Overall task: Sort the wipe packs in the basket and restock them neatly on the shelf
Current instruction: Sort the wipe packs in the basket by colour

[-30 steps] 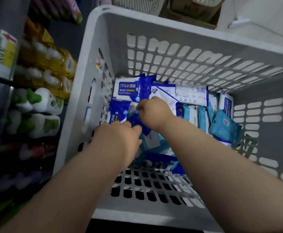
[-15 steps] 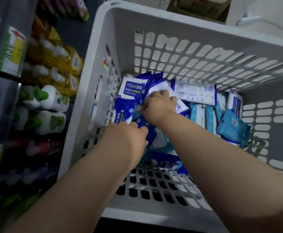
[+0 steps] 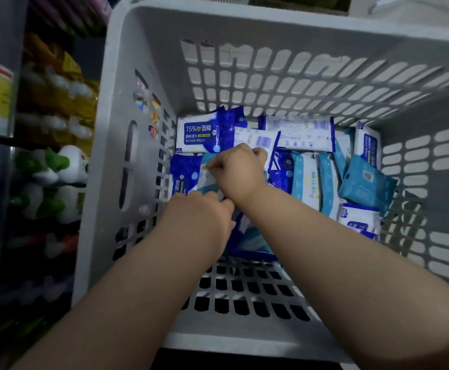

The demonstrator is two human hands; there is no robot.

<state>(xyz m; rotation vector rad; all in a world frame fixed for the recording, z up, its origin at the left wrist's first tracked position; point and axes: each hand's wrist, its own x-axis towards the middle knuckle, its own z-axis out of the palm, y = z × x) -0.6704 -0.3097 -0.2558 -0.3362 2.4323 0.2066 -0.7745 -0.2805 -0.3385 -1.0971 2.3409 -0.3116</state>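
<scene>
- Grey slotted basket (image 3: 143, 76): wipe packs (image 3: 306, 177), dark and pale blue, heaped at its far end.
- My left hand (image 3: 202, 217): fingertips buried among packs; grip cannot be told.
- My right hand (image 3: 238, 173): curled, pinching a pale pack (image 3: 209, 182).
- Alcohol wipes pack (image 3: 196, 134): flat, far left corner.

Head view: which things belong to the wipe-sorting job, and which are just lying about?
Job: basket; alcohol wipes pack; pale blue packs; teal pack; left hand; right hand, pinching a pale pack.
Lying about: yellow bottles; green-capped white bottles, both left of the basket.
</scene>
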